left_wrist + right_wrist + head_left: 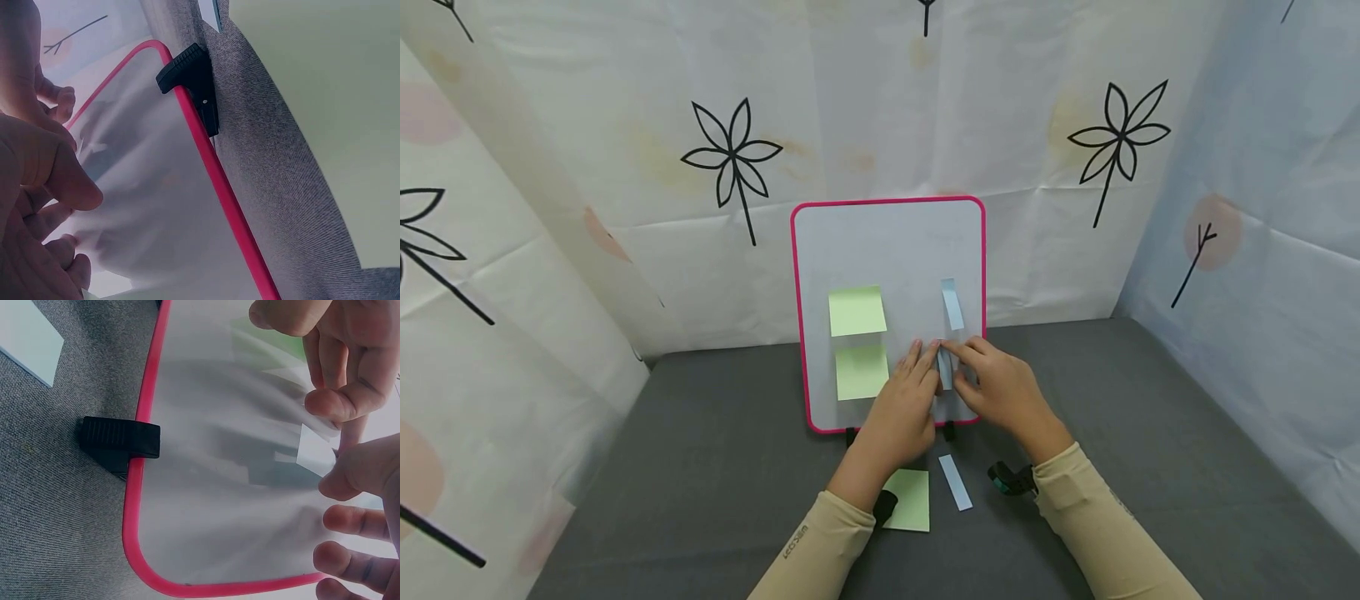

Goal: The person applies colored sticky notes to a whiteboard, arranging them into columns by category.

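Observation:
A white board [887, 242] with a pink frame stands upright on the table. On its lower right hangs a narrow light-blue sticky strip [946, 377], its lower end standing off the surface in the right wrist view. My left hand [901, 421] reaches up from the left, its straight fingertips at the strip's top edge. From the other side my right hand [1007, 390] touches the same top edge with its extended index finger, thumb beside the strip. Another blue strip [952, 305] is stuck just above. Two pale green sticky notes [857, 312] hang one above the other on the board's left half.
On the grey table [722, 467] in front of the board lie a green sticky pad [913, 504], partly under my left wrist, and a blue strip [955, 482]. Black feet [119, 439] grip the board's bottom edge. A patterned cloth [625, 167] surrounds the table behind and at both sides.

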`<control>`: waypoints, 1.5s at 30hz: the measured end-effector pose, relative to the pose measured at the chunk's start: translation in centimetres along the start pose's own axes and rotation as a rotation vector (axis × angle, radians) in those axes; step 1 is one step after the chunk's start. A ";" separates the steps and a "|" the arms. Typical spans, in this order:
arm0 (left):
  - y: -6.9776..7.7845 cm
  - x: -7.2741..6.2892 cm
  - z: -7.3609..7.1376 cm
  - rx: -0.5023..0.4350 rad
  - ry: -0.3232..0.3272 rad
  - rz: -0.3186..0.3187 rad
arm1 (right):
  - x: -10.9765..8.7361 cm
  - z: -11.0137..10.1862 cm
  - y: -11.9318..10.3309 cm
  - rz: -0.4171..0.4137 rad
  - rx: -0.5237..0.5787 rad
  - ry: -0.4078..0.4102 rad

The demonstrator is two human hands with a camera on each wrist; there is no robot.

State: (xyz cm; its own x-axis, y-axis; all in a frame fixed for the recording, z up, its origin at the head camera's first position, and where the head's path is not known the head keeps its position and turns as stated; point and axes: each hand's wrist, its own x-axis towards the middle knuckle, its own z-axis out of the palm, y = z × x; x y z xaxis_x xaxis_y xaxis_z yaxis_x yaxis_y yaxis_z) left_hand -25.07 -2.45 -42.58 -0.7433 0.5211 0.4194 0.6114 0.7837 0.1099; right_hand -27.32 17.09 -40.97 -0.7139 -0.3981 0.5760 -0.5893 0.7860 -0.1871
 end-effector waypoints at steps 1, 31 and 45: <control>0.0 0.0 0.0 -0.001 0.002 0.001 | 0.0 0.0 0.0 0.002 -0.002 -0.002; 0.0 -0.2 0.1 -0.040 0.002 0.004 | -0.1 0.1 0.4 0.015 0.007 0.005; 0.1 -0.2 0.0 -0.038 -0.006 -0.001 | -0.2 0.4 0.5 -0.037 -0.076 -0.007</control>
State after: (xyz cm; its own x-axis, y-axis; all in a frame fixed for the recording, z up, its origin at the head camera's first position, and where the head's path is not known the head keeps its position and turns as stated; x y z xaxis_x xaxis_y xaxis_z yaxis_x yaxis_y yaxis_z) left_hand -24.87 -2.49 -42.66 -0.7455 0.5223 0.4141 0.6203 0.7710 0.1442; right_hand -27.58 17.37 -41.49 -0.6947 -0.4306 0.5762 -0.5850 0.8043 -0.1043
